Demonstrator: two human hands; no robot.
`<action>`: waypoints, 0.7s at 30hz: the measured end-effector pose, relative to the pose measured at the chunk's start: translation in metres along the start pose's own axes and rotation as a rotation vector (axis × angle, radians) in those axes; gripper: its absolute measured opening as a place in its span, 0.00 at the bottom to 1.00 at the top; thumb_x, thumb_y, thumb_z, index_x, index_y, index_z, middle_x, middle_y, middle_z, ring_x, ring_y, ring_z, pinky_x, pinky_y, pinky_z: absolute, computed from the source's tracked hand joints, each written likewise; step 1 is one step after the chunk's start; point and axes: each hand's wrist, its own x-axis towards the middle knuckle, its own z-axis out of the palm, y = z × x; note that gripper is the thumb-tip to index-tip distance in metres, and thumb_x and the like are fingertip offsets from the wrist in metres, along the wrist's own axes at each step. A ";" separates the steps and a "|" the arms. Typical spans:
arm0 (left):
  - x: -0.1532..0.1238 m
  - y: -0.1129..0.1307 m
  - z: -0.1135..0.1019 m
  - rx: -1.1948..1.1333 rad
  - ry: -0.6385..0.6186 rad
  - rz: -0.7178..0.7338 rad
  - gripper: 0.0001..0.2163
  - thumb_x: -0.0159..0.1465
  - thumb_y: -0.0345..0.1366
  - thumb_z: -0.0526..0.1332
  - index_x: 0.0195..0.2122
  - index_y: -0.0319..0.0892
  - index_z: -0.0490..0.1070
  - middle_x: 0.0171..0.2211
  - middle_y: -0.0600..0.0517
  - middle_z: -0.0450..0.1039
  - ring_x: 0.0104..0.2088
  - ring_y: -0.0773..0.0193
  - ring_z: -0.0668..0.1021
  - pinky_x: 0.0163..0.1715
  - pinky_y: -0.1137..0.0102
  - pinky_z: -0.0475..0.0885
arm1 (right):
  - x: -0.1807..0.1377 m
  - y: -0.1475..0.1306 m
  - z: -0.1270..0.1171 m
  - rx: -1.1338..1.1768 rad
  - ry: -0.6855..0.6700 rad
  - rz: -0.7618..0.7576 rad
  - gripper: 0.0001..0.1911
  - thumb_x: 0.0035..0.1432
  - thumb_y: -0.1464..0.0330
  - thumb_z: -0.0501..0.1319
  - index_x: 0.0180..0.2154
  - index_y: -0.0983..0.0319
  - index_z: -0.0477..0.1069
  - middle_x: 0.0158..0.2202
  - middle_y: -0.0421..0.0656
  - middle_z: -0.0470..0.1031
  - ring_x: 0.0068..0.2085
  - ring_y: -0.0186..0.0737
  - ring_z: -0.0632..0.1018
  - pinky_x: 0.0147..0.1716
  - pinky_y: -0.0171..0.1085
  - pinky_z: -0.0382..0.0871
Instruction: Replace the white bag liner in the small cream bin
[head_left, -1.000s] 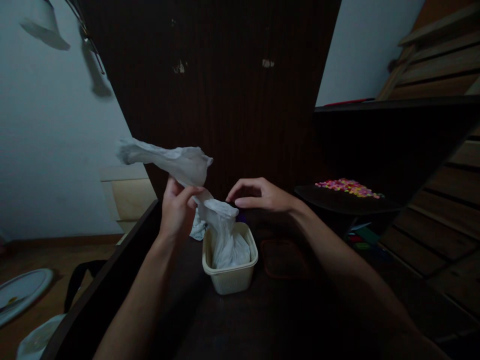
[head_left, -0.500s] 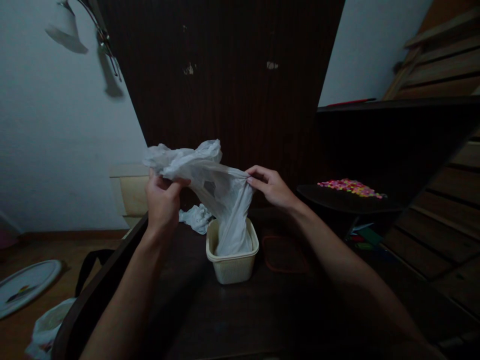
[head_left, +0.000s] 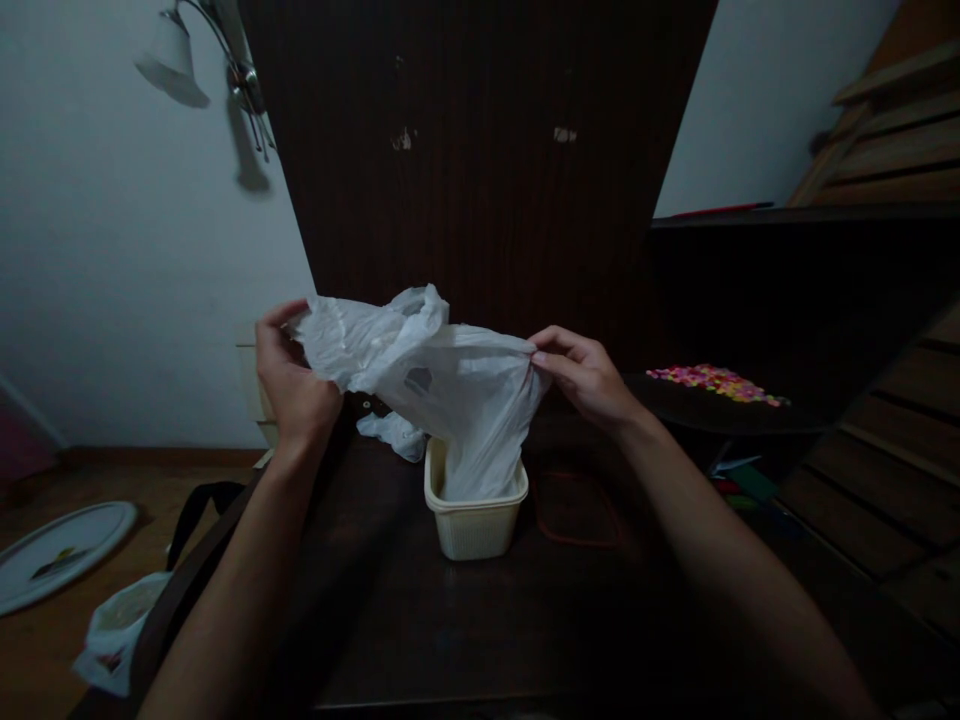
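Note:
A white plastic bag point(head_left: 480, 400) is stretched between my two hands, its lower part hanging inside a cream plastic container point(head_left: 478, 530) on the dark table. My left hand point(head_left: 292, 370) grips the bunched upper left end of the bag; some of its fingers are behind the plastic. With thumb and fingertips, my right hand point(head_left: 581, 370) pinches the bag's upper right edge. The container stands upright, with ribbed sides. A crumpled whitish plastic bag point(head_left: 394, 435) lies on the table behind it, partly below the held bag.
Right of the container, a reddish-brown rounded outline point(head_left: 577, 508) shows on the dark tabletop point(head_left: 450, 640). Colourful small pieces point(head_left: 716, 383) lie on a dark shelf at right. On the floor at left are a white oval lid-like object point(head_left: 67, 555) and another plastic bag point(head_left: 124, 630). A wall lamp point(head_left: 174, 60) hangs upper left.
The bag is now spread wider. My left hand has moved left and turned around its bunched end, while my right hand has pulled its edge to the right. The view has shifted slightly.

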 end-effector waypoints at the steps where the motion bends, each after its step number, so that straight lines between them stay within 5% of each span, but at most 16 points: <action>1: 0.001 -0.002 -0.002 -0.014 0.012 -0.032 0.28 0.47 0.34 0.77 0.48 0.40 0.70 0.41 0.52 0.75 0.40 0.63 0.78 0.39 0.70 0.72 | -0.003 -0.004 -0.002 -0.006 -0.018 -0.002 0.07 0.55 0.64 0.66 0.34 0.60 0.77 0.31 0.39 0.76 0.32 0.35 0.73 0.34 0.35 0.66; 6: 0.004 -0.006 -0.014 -0.103 0.098 -0.212 0.28 0.42 0.31 0.78 0.43 0.38 0.69 0.32 0.56 0.73 0.32 0.69 0.76 0.35 0.74 0.70 | -0.025 -0.021 -0.010 -0.068 -0.281 0.064 0.08 0.58 0.64 0.66 0.35 0.62 0.78 0.34 0.43 0.79 0.35 0.38 0.76 0.33 0.35 0.67; 12: -0.003 -0.005 -0.030 -0.082 -0.004 -0.516 0.10 0.52 0.34 0.72 0.33 0.40 0.73 0.17 0.61 0.66 0.18 0.72 0.66 0.18 0.78 0.60 | -0.046 -0.039 -0.004 -0.316 -0.801 0.021 0.13 0.66 0.66 0.59 0.42 0.66 0.79 0.32 0.43 0.80 0.31 0.33 0.76 0.30 0.31 0.63; 17: -0.017 -0.019 -0.032 -0.109 -0.079 -0.593 0.07 0.55 0.37 0.70 0.32 0.41 0.75 0.15 0.61 0.65 0.14 0.72 0.62 0.16 0.75 0.61 | -0.052 -0.045 0.006 -0.631 -0.860 0.160 0.23 0.72 0.54 0.51 0.46 0.63 0.78 0.29 0.41 0.78 0.29 0.34 0.74 0.30 0.33 0.62; 21: -0.021 -0.028 -0.030 -0.235 -0.090 -0.618 0.09 0.54 0.38 0.71 0.30 0.41 0.74 0.18 0.59 0.68 0.15 0.72 0.66 0.16 0.76 0.62 | -0.052 -0.040 0.009 -0.946 -0.675 0.218 0.22 0.71 0.53 0.52 0.43 0.59 0.78 0.33 0.43 0.80 0.34 0.39 0.78 0.34 0.35 0.62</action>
